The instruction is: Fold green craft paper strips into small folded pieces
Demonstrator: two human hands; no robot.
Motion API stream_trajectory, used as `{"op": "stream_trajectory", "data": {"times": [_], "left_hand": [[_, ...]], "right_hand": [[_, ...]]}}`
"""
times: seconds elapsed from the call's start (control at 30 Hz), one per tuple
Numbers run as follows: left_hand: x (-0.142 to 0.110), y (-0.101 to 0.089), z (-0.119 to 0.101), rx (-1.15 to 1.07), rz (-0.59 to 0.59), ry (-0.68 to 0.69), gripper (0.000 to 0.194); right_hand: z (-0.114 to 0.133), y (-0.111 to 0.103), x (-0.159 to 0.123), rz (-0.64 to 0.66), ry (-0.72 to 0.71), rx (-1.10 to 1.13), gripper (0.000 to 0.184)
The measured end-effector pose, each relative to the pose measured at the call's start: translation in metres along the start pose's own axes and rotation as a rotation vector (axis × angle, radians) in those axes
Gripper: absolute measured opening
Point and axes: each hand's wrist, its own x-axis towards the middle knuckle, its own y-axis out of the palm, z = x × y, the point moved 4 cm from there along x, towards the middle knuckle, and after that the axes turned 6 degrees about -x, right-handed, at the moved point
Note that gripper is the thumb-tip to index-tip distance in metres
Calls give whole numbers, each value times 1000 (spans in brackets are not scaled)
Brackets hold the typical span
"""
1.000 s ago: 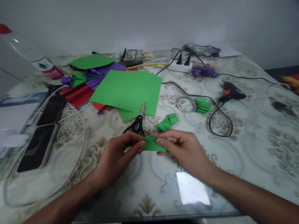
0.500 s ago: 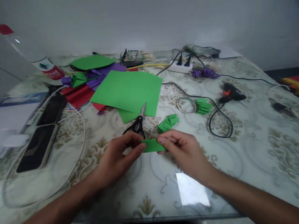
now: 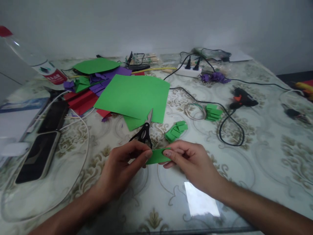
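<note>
Between my two hands a small strip of green paper [image 3: 157,156] is held above the table, slightly curved. My left hand [image 3: 129,160] pinches its left end between thumb and fingers. At the other end my right hand [image 3: 187,158] grips it, the thumb lying on the front face. Black-handled scissors [image 3: 144,132] lie just beyond my left hand, their blades resting over a large green sheet [image 3: 137,94] and part of the handles hidden. Just past my right hand sits a bundle of folded green paper pieces [image 3: 176,130]. A second green bundle [image 3: 213,112] lies beside a roll of tape [image 3: 195,111].
On the right are a black glue gun [image 3: 242,98] and its looping cord. A white power strip [image 3: 188,70] with plugs stands at the back. Phones [image 3: 37,156], a white cable [image 3: 86,143] and a bottle [image 3: 46,65] occupy the left, near red paper [image 3: 81,101] and purple paper [image 3: 119,72].
The green strip has come slightly lower and nearer, and it now bows a little between my fingers. My right thumb has shifted on its face. The other things stay in place.
</note>
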Motion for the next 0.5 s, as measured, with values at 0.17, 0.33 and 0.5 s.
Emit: {"op": "stream_trajectory", "data": {"times": [0.17,0.33,0.5], "left_hand": [[2,1,1,24,55,-21,16],[1,11,4,72,258,-93,20],[1,12,6,10,216,-92,18]], "right_hand": [[2,-3,1,-31,-33,-20,26],[7,-10,2,-137,-100,-150,20],[3,-4,2,-79,-38,-17,31]]}}
